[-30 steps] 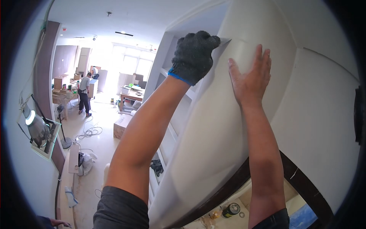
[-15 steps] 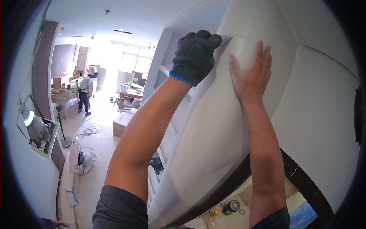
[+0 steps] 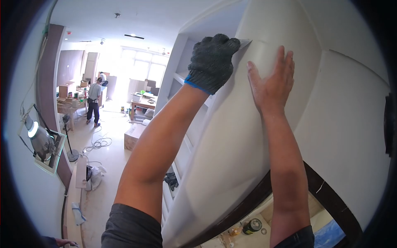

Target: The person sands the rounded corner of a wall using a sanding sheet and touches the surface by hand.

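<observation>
At the far left of the frame, a lit lamp (image 3: 33, 129) hangs in front of the wall. A co-worker's hand (image 3: 66, 242) shows at the lower left edge; above it, in the upper left, a person (image 3: 94, 99) stands by a cluttered bench (image 3: 68, 109). Left of centre, white shelves (image 3: 179, 77) run downward. At upper centre, the wearer's left hand (image 3: 211, 62), in a dark glove with a blue cuff, has its grip curled tight, clamped on a thin pointed blade (image 3: 245, 42). The blade's tip is at a smooth, curved white sheet (image 3: 223, 165) filling the centre; whether it touches is unclear. Right of centre, the bare right hand (image 3: 273, 89) lies against that sheet, its grip empty, thumb and fingers apart. A dark curved trim (image 3: 333, 196) crosses the lower right.
</observation>
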Motion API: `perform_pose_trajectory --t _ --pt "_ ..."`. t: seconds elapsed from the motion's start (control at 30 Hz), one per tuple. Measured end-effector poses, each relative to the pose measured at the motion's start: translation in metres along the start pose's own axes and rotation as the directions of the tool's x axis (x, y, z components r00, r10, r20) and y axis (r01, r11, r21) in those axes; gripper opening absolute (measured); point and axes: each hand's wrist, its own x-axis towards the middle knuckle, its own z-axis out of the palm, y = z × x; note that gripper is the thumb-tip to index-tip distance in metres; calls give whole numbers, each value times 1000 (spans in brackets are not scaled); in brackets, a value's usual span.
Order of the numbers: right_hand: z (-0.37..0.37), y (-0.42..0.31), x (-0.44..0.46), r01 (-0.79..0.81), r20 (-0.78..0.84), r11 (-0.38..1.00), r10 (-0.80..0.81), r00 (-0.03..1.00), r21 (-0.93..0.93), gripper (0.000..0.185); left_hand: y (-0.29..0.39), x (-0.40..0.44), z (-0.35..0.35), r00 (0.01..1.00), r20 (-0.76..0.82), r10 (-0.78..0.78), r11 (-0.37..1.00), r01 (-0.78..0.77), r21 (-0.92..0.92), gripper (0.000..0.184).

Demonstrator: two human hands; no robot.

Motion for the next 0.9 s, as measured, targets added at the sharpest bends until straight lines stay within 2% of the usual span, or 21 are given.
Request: perform_pose_trajectory --t 0.53,0.67,0.9 --pt "-2 1 -2 2 -2 1000 -2 1000 9 105 -3 -5 7 999 -5 -48 998 48 -43 40" --pt "-3 -3 -1 -16 15 1000 15 1000 3 104 -8 -1 10 999 -53 -7 999 4 -52 40" --pt "-3 -1 -1 -11 16 1000 11 1000 10 104 -13 0 12 999 -33 -23 996 20 -86 41"
